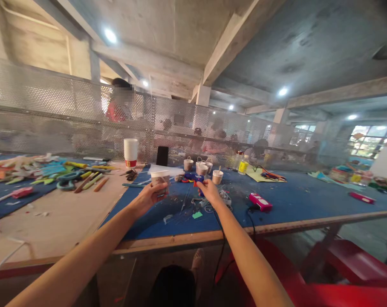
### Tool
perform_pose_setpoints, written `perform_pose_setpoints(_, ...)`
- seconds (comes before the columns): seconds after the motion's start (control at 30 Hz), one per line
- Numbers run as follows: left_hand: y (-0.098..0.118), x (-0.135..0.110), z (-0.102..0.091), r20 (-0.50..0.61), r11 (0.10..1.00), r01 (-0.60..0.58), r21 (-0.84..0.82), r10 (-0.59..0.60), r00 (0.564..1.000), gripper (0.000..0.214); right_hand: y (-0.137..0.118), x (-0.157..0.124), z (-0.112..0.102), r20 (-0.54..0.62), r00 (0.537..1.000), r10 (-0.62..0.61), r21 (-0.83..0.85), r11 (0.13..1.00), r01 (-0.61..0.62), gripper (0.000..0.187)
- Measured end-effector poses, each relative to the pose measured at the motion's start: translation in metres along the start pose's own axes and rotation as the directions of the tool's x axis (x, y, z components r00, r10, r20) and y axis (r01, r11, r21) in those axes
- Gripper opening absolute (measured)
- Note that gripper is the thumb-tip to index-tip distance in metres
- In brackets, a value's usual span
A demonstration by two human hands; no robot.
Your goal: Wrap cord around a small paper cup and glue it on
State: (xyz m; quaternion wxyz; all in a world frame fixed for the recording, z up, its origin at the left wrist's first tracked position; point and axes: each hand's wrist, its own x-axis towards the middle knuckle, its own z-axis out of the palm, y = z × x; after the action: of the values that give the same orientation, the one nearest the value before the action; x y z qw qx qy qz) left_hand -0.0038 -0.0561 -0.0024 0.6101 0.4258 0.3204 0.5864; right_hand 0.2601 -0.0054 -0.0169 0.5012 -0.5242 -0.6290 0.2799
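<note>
My left hand (152, 195) is closed around a white paper cup (160, 175), held upright above the blue table covering. To its right, my right hand (208, 190) grips a blue glue gun (193, 176) with a red trigger, its front end pointing left toward the cup. Part of the gun's handle is hidden by my fingers. Just beyond my hands stand several small cups, some with loop handles on top, among them one cup (188, 164) and another cup (217, 176) with a stick in it. A green scrap (197, 215) and tangled clear strands lie below my hands.
On the left are a stack of paper cups (131, 150), scissors (68, 180) and colourful cut pieces (41, 169). A dark phone (162, 156) leans at the back. To the right are a yellow bottle (243, 166) and a pink corded device (260, 202). A perforated screen (174, 123) borders the table.
</note>
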Motion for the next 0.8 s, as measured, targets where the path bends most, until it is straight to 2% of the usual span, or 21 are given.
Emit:
perform_pose_setpoints(0.1, 0.0, 0.0, 0.0, -0.002, 1.0, 0.007, 0.004, -0.007, 1.0, 0.018, -0.011, -0.003, 0.001, 0.048, 0.999, -0.012, 0.258, 0.966, -0.001, 0.036)
perform_pose_setpoints(0.2, 0.0, 0.0, -0.001, 0.024, 1.0, 0.01, 0.016, -0.01, 1.0, 0.022, -0.028, -0.012, 0.003, 0.155, 0.988, -0.026, 0.54, 0.839, -0.063, 0.039)
perform_pose_setpoints(0.27, 0.0, 0.0, 0.0, 0.042, 0.999, 0.008, 0.031, -0.009, 0.999, 0.023, -0.039, -0.017, 0.006, 0.235, 0.969, -0.073, 0.617, 0.781, -0.091, 0.04)
perform_pose_setpoints(0.33, 0.0, -0.001, 0.0, 0.048, 0.999, 0.0, 0.047, -0.002, 0.999, 0.026, -0.047, -0.02, 0.011, 0.303, 0.941, -0.149, 0.645, 0.759, -0.088, 0.038)
perform_pose_setpoints(0.4, 0.0, -0.001, 0.0, 0.04, 0.999, -0.008, 0.054, 0.006, 0.999, 0.032, -0.052, -0.022, 0.018, 0.332, 0.921, -0.203, 0.641, 0.765, -0.062, 0.035)
perform_pose_setpoints(0.5, -0.001, 0.001, 0.0, 0.025, 0.998, -0.019, 0.057, 0.018, 1.0, 0.037, -0.053, -0.026, 0.027, 0.297, 0.925, -0.236, 0.574, 0.818, 0.024, 0.037)
perform_pose_setpoints(0.67, -0.004, 0.005, -0.002, 0.003, 0.996, -0.048, 0.077, 0.048, 0.999, 0.037, -0.048, -0.037, 0.034, 0.185, 0.93, -0.319, 0.381, 0.895, 0.232, 0.038)
perform_pose_setpoints(0.8, -0.005, 0.006, -0.005, 0.006, 0.993, -0.055, 0.105, 0.055, 0.998, 0.04, -0.044, -0.045, 0.034, 0.151, 0.902, -0.405, 0.194, 0.907, 0.375, 0.039)
